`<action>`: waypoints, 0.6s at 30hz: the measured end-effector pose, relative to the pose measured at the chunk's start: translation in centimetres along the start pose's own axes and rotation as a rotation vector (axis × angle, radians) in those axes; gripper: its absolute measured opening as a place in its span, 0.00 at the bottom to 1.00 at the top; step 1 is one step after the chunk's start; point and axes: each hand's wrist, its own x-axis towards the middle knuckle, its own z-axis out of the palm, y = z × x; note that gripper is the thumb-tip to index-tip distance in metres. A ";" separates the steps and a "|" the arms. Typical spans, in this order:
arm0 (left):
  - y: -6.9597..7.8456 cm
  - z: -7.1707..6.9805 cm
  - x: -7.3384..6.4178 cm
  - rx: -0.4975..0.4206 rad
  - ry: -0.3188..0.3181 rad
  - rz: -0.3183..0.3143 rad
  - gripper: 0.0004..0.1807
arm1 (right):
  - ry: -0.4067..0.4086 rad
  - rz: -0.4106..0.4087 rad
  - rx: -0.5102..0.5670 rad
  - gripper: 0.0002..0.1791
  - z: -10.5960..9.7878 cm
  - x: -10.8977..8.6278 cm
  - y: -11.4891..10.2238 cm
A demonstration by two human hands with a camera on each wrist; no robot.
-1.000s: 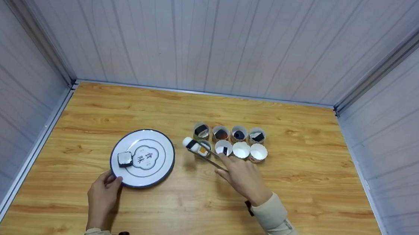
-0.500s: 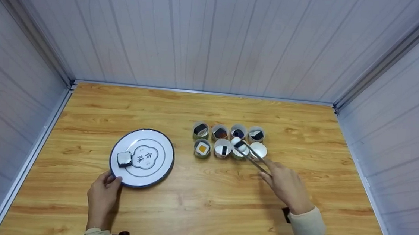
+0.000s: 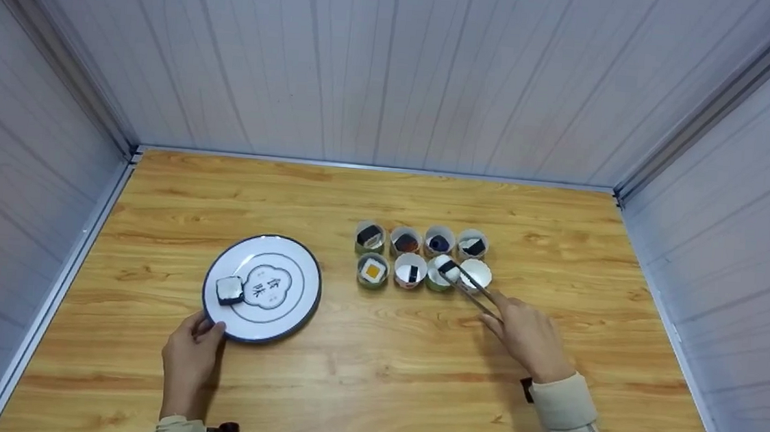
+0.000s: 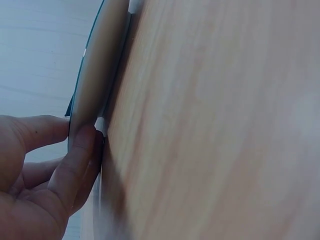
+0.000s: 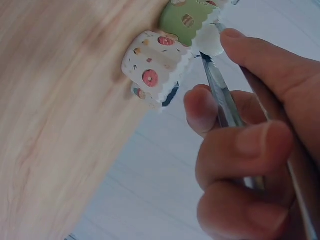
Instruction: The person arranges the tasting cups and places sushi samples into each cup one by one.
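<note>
My left hand (image 3: 189,358) pinches the near-left rim of a white plate (image 3: 304,285) with a blue edge, thumb above and fingers below in the left wrist view. A white block with dark sides (image 3: 229,289) sits on the plate's left part. My right hand (image 3: 532,337) holds metal tweezers (image 3: 479,288), with serrated tips visible in the right wrist view (image 5: 222,92). Between the tips is a white rounded piece with a black band (image 3: 448,269), at the mouth of a green paper cup (image 3: 437,283) in the front row. Whether it touches the cup, I cannot tell.
Paper cups stand in two rows on the wooden table (image 3: 371,386). Front-row cups hold a white piece with a yellow square (image 3: 372,271) and a piece with a black strip (image 3: 413,274). Dark pieces lie in the back-row cups (image 3: 438,242). Pale panel walls (image 3: 382,71) enclose the table.
My right hand has carried the banded white piece rightward in the tweezers, from left of the cups to the green cup. My left hand stays on the plate rim.
</note>
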 end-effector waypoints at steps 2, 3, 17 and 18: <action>0.0 -0.1 0.0 -0.001 -0.006 0.003 0.30 | -0.013 0.006 0.007 0.21 0.1 0.2 -0.1; 0.0 -0.1 -0.1 -0.003 -0.009 0.003 0.30 | -0.015 0.008 0.005 0.21 0.2 0.3 -0.1; 0.0 -0.2 -0.2 -0.015 -0.007 0.010 0.30 | -0.033 0.008 -0.007 0.22 0.5 0.6 -0.1; -0.1 -0.2 -0.2 -0.014 -0.004 0.014 0.30 | -0.030 0.004 -0.008 0.21 0.5 0.6 -0.1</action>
